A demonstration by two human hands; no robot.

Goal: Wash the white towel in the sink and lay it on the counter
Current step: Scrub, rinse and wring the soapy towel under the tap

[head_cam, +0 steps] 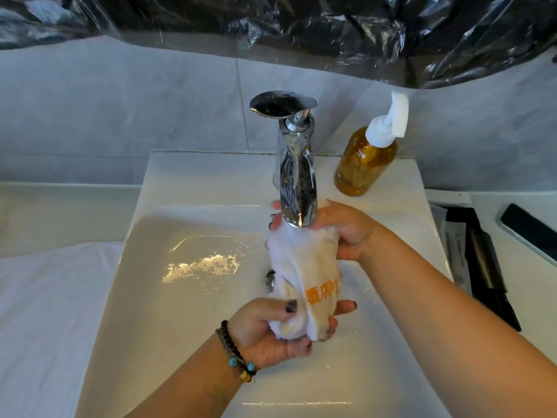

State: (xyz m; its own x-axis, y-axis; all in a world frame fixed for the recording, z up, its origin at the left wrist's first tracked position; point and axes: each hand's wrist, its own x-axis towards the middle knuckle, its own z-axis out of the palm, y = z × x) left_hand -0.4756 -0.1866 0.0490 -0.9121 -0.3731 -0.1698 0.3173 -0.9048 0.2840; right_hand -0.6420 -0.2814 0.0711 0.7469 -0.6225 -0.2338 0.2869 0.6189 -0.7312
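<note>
Your left hand [265,330] and right hand [343,230] grip the bunched white towel [304,273] under the faucet [297,188], mid-frame over the white sink [180,297]; grey tiled wall [120,110] above.

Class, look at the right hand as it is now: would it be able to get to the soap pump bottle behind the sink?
Probably yes. The soap pump bottle stands on the sink's back ledge, nothing between it and the right hand. But that hand grips the white towel under the faucet, so it must let go first.
</note>
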